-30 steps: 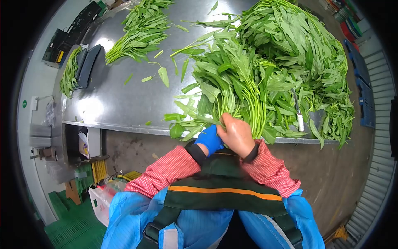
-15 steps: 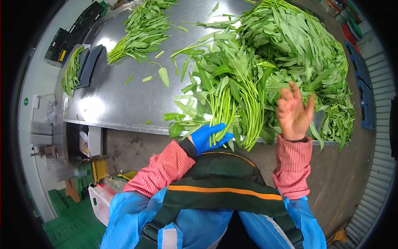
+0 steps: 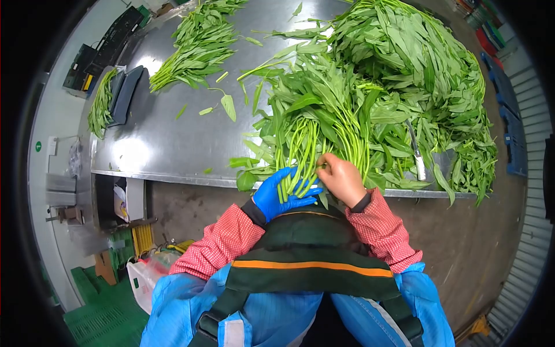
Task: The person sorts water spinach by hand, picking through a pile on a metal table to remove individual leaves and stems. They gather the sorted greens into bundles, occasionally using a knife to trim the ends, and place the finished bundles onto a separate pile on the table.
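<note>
Well, slender bright-green stems with long, pointed leaves.

Light glares on the metal worktop near its front-left corner; brownish floor lies below, ribbed panelling beyond the right edge.

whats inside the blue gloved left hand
Long green leafy stems lie in the blue-gloved left hand, their lower ends across the palm. The stems cover part of the palm, so whatever is beneath them there cannot be seen.
</note>
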Tool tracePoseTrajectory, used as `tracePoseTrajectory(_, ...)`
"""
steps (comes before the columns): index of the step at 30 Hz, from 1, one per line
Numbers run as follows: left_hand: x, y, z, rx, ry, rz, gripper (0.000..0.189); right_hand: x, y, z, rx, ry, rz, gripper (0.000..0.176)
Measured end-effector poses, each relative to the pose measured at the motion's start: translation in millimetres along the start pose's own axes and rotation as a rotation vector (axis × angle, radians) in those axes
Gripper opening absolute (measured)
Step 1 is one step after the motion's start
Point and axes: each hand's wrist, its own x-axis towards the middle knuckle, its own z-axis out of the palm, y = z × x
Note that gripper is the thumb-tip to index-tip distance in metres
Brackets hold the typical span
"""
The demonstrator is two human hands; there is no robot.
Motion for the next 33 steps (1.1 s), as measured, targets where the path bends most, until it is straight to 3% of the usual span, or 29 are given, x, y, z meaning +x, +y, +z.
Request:
tracePoseTrajectory(3, 2, -4, -13, -0.042, -0.011, 0.016, 0.048, 5, -26, -5, 0.146, 0.064, 0.094, 0.029)
tracePoseTrajectory(6, 6, -5, -15, -0.042, -0.012, 0.028, 0.046, 13, -37, 12, -0.032, 0.081, 0.036, 0.031)
tracePoseTrajectory(11, 5, -3, -31, -0.098, -0.034, 0.008, 0.041, 15, -26, 26, 0.083, -0.024, 0.113, 0.033)
tracePoseTrajectory(15, 4, 0, -29, -0.065, 0.037, -0.014, 0.039, 5, -41, 28, -0.165, 0.030, 0.120, 0.034)
tracePoseTrajectory(18, 8, 1, -40, -0.107, -0.028, -0.047, 0.037, 7, -45, 32, -0.204, 0.036, 0.141, 0.032)
tracePoseTrajectory(27, 7, 9, -35, -0.038, -0.055, -0.088, 0.032, 6, -33, 37, 0.067, 0.101, 0.195, 0.020)
tracePoseTrajectory(30, 2, 8, -25, 0.298, 0.008, -0.052, 0.034, -5, -35, 37, 0.240, 0.121, 0.166, 0.017)
tracePoseTrajectory(33, 8, 6, -36, 0.318, 0.050, -0.058, 0.038, -14, -42, 28, 0.121, 0.087, -0.018, 0.017)
